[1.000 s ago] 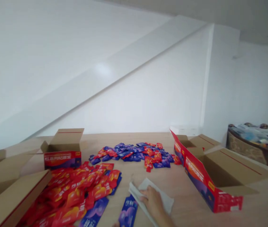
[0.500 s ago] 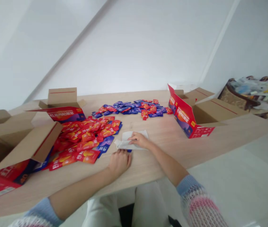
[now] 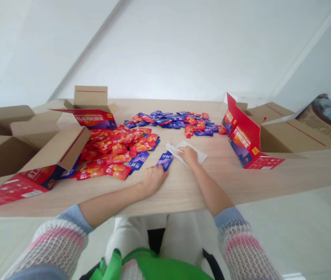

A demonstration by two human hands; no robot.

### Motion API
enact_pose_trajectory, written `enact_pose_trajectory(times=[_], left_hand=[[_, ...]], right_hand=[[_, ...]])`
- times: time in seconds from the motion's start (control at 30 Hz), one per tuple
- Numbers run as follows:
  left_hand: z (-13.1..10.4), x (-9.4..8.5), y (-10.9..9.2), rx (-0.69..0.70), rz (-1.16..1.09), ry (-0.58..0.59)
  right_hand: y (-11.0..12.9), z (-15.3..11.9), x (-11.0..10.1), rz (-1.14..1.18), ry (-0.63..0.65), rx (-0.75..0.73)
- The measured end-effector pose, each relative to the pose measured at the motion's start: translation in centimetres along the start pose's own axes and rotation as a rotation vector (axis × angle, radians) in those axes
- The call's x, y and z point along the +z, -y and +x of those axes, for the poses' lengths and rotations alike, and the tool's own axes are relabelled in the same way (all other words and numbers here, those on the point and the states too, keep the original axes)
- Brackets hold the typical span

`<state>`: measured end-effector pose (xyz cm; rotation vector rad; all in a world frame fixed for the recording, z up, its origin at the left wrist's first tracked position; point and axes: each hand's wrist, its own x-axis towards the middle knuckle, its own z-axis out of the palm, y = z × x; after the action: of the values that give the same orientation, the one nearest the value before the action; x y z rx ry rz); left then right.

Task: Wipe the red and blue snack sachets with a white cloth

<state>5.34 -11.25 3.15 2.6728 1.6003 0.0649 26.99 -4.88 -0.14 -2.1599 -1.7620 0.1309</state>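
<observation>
Both hands have shifted rightward: left hand (image 3: 153, 179) pinches a purple sachet (image 3: 165, 160), right hand (image 3: 189, 155) lies flat on white paper (image 3: 197, 154). Pulling may crease it.

Sachet pile (image 3: 115, 149) left of pouch (image 3: 186, 151); open box (image 3: 250, 142) right.

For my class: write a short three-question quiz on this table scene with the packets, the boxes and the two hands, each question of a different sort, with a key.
1. True or false: the left hand touches a purple packet.
2. What does the right hand rest on? A) a red box B) a white sheet C) a green bag
3. Fill in: the large heap of packets near the left hand is mostly ____ in colour.

Key
1. True.
2. B, the white sheet on the table.
3. Red.
</observation>
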Motion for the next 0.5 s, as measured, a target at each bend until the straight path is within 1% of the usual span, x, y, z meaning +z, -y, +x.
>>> enact_pose_trajectory(times=[0.1, 0.17, 0.23, 0.3, 0.33, 0.4, 0.43, 0.47, 0.5], left_hand=[[-0.3, 0.0, 0.3, 0.016, -0.025, -0.053], [-0.4, 0.2, 0.8, 0.01, -0.06, -0.085], [-0.3, 0.7, 1.5, 0.017, -0.115, -0.136], [0.1, 1.2, 2.3, 0.029, -0.187, -0.203], [0.3, 1.5, 2.7, 0.029, -0.223, -0.233], [0.7, 1.9, 3.4, 0.027, -0.28, -0.26], [0.9, 2.0, 3.5, 0.026, -0.299, -0.258], [1.0, 1.9, 3.6, 0.024, -0.313, -0.249], [1.1, 1.8, 3.6, 0.021, -0.324, -0.235]], right_hand=[[-2.0, 0.8, -0.2, 0.033, -0.051, 0.083], [-2.6, 0.9, -0.2, 0.144, -0.118, 0.07], [-2.1, 0.5, 0.1, 0.319, -0.179, -0.024], [-0.7, -0.5, 0.6, 0.486, -0.179, -0.159], [0.3, -1.1, 0.9, 0.544, -0.139, -0.242], [2.3, -2.4, 1.6, 0.583, 0.034, -0.417], [3.2, -3.0, 1.9, 0.562, 0.1, -0.468], [3.9, -3.5, 2.0, 0.528, 0.136, -0.49], [4.4, -3.7, 2.1, 0.493, 0.148, -0.471]])
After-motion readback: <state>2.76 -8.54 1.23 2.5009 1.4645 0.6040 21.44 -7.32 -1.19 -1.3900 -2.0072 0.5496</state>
